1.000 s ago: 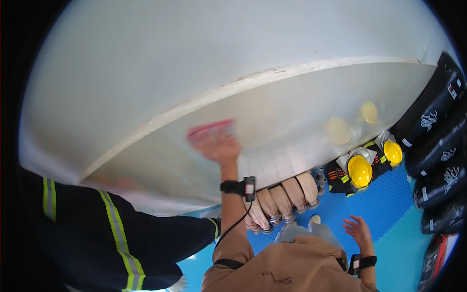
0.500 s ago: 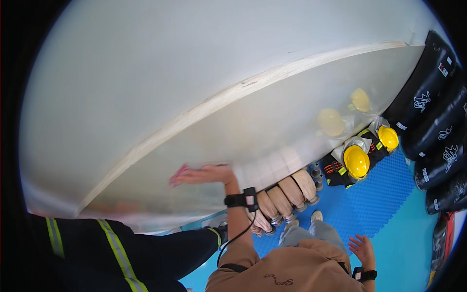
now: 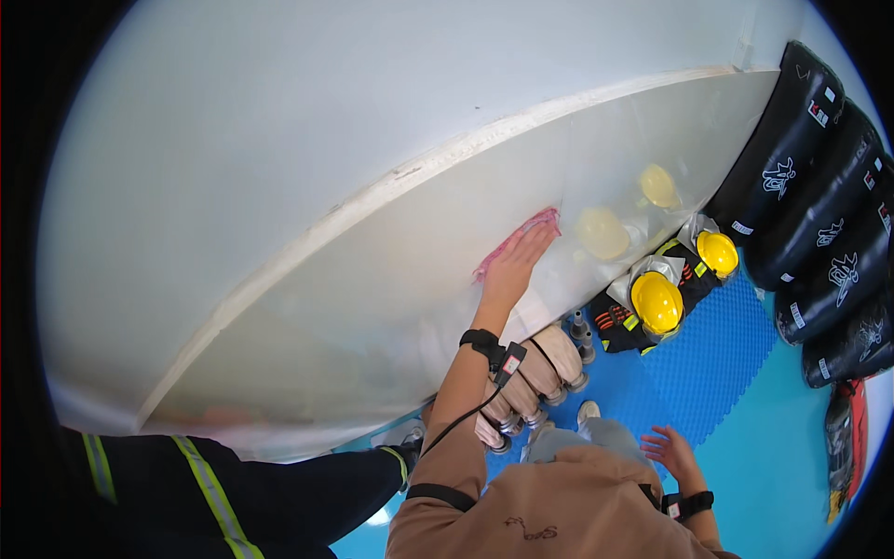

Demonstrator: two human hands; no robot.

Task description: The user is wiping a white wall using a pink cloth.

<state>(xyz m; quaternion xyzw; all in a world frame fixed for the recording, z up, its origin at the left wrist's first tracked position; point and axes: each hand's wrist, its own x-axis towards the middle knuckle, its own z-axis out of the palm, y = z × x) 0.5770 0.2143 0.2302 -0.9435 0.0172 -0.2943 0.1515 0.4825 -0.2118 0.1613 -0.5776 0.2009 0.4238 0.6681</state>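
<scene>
My left hand [image 3: 515, 267] is stretched out flat against a glossy white wall panel [image 3: 391, 279], pressing a pink cloth [image 3: 521, 239] to its surface. The cloth shows above and beside my fingers. A black band with a cable sits on that wrist. My right hand [image 3: 675, 455] hangs low by my side with fingers loosely spread, holding nothing, above the blue floor.
Rolled tan hoses [image 3: 531, 377] lie on a blue foam mat [image 3: 717, 354] at the wall's foot. Two yellow helmets [image 3: 657, 301] rest on folded gear. Black bags [image 3: 819, 186] line the right. Another person's dark sleeve with reflective stripes [image 3: 214, 484] is at lower left.
My left hand has swept the pink cloth across the panel, dipping down and to the left, then up to the right. The view has shifted and my right hand has dropped lower.
</scene>
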